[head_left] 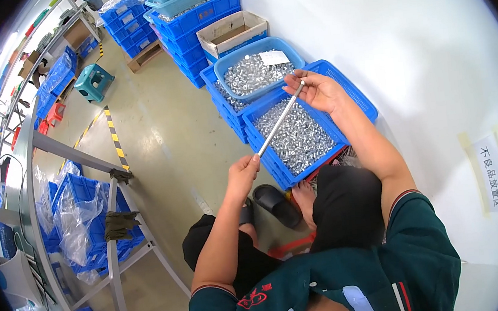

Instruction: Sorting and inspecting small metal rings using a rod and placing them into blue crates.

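A slender silver metal rod [280, 121] is held at a slant over a blue crate [287, 182] full of small shiny metal parts [298, 139]. My left hand [244, 177] is closed round the rod's lower, nearer end. At the upper end, the curled fingers of my right hand [322, 93] close loosely about the tip. A darker small piece shows at that tip, too small to name. Just beyond my right hand, a light-blue basin [232, 88] holds more metal parts, with a white paper slip [274, 57] on top.
Stacked blue crates [190, 41] and an open carton [231, 34] stand along the white wall [420, 67]. A metal-framed bench [75, 151] is on the left, with plastic-wrapped blue crates [87, 213] by its legs. A green stool [93, 83] stands farther off. Dark slippers [276, 205] lie near my feet.
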`<state>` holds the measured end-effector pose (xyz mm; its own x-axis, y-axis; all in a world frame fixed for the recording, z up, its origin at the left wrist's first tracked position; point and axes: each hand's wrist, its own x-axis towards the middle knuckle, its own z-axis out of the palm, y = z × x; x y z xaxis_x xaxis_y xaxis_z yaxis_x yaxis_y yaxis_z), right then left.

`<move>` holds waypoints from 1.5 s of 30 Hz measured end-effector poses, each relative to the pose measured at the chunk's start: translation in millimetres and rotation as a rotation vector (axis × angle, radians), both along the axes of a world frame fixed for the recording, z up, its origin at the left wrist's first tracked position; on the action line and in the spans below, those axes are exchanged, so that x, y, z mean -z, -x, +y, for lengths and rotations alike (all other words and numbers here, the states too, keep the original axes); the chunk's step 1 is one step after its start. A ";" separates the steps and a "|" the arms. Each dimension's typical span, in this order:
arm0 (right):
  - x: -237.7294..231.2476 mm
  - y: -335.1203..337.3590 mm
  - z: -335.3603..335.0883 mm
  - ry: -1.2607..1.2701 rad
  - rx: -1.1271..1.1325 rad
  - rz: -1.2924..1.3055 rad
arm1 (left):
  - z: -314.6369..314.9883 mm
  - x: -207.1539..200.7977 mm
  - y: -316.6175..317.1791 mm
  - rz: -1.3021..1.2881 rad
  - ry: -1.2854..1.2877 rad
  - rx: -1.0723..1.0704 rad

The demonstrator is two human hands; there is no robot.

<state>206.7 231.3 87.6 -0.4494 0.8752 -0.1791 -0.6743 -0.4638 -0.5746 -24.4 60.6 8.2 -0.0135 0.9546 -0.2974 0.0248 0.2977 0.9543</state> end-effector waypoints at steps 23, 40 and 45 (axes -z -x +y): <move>24.9 12.2 1.1 -0.010 -0.021 -0.160 | -0.1 3.4 -4.7 -0.281 0.205 0.026; 10.6 15.3 -8.5 -0.078 -0.222 -0.298 | -4.8 -11.7 -9.3 -0.374 0.215 -0.052; 19.7 -1.9 2.4 -0.109 0.059 -0.473 | -6.3 -7.0 -3.0 -0.270 0.184 -0.043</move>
